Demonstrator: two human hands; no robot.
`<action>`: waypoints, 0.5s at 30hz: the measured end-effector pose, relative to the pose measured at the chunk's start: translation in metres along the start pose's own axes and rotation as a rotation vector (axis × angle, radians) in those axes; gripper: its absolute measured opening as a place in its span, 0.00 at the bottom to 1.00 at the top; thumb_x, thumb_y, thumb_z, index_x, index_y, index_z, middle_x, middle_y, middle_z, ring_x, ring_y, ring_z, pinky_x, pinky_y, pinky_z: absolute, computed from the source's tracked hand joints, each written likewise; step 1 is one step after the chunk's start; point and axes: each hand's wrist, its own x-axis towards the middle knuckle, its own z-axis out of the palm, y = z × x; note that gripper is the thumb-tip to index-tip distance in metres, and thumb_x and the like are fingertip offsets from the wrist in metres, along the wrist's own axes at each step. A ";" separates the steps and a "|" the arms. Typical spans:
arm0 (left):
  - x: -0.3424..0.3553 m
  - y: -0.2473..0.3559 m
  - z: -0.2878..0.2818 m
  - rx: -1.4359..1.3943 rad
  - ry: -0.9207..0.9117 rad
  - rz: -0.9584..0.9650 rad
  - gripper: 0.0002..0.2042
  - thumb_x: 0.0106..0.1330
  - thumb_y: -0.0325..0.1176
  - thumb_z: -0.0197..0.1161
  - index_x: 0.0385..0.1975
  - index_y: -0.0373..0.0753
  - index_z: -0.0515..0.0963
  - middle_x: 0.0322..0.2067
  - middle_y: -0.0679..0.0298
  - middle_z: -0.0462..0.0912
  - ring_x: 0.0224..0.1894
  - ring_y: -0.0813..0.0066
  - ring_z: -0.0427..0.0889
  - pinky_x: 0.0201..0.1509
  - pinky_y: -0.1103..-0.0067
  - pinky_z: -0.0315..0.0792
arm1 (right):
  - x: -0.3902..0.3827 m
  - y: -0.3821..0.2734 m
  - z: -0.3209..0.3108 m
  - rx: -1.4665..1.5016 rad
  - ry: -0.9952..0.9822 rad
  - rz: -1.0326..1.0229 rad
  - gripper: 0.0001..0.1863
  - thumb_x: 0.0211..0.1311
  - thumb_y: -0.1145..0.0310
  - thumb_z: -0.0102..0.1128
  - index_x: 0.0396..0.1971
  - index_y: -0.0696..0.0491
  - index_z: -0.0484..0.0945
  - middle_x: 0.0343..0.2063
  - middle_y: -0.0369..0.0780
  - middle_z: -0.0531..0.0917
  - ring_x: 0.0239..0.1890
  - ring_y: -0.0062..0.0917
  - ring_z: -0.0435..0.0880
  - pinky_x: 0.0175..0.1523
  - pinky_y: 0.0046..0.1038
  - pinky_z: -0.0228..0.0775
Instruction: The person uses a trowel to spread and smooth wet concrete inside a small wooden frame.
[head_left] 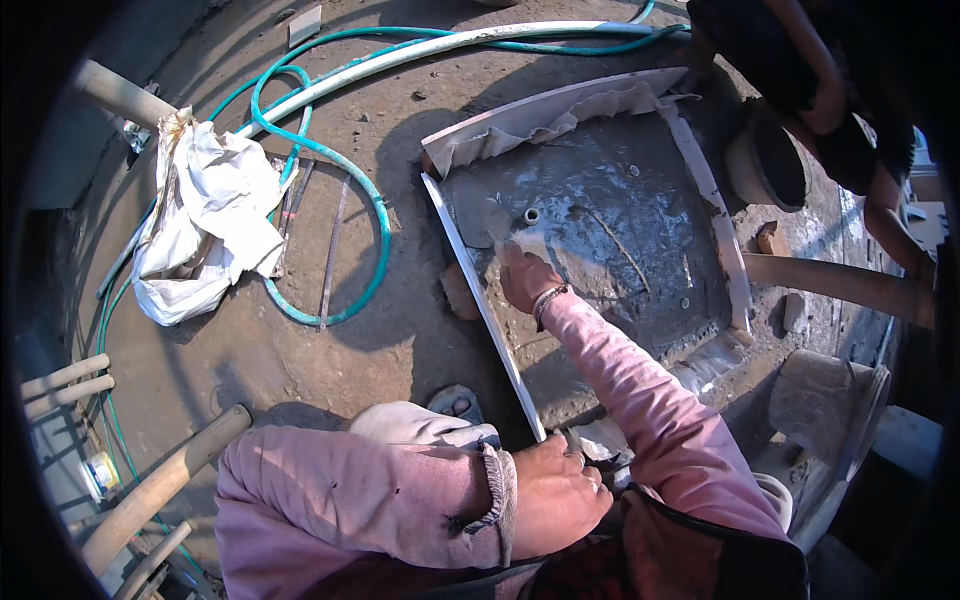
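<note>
A square mould with white board edges (475,290) holds wet grey mortar (620,240), with a short pipe stub (531,215), small round pieces and a rope-like line in it. My right hand (532,278) reaches over the mortar's left part, fingers curled beside a pale, blurred patch of what looks like powder; whatever they hold is hidden. My left hand (560,495) is low at my body near the mould's lower end, fingers curled, their grip unclear. A crumpled sheet (560,125) lines the far edge.
Teal hose (380,240), a white pipe (450,42) and crumpled white sacks (200,215) lie left and behind. Wooden poles (165,480) are at lower left. At right are another person's arms (820,80), a bucket (760,160), a long pole (830,280) and a curved container (820,410).
</note>
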 end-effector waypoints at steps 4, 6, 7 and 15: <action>-0.003 -0.002 0.005 -0.016 0.040 -0.007 0.13 0.60 0.32 0.55 0.40 0.31 0.74 0.32 0.58 0.78 0.41 0.61 0.81 0.38 0.69 0.70 | -0.019 0.028 0.000 0.081 -0.071 -0.113 0.25 0.63 0.63 0.51 0.57 0.59 0.66 0.34 0.58 0.82 0.41 0.52 0.82 0.47 0.47 0.74; -0.005 -0.003 0.002 -0.037 0.026 0.005 0.13 0.60 0.32 0.54 0.40 0.30 0.74 0.31 0.57 0.79 0.41 0.60 0.81 0.38 0.69 0.70 | -0.030 0.060 -0.006 0.063 -0.209 -0.206 0.27 0.63 0.64 0.51 0.60 0.60 0.65 0.38 0.56 0.82 0.42 0.51 0.82 0.48 0.43 0.75; -0.006 -0.002 0.002 -0.043 0.039 0.011 0.13 0.60 0.32 0.54 0.40 0.30 0.74 0.31 0.57 0.79 0.40 0.60 0.82 0.38 0.69 0.70 | -0.044 0.076 -0.011 0.044 -0.246 -0.232 0.27 0.62 0.64 0.52 0.60 0.60 0.64 0.40 0.56 0.82 0.42 0.51 0.82 0.48 0.43 0.75; 0.000 0.004 -0.002 -0.044 -0.023 0.013 0.14 0.61 0.32 0.53 0.42 0.30 0.74 0.32 0.58 0.79 0.39 0.60 0.82 0.40 0.69 0.70 | -0.127 0.128 -0.052 0.017 -0.270 -0.324 0.26 0.62 0.62 0.52 0.59 0.55 0.68 0.40 0.51 0.83 0.40 0.48 0.84 0.47 0.43 0.77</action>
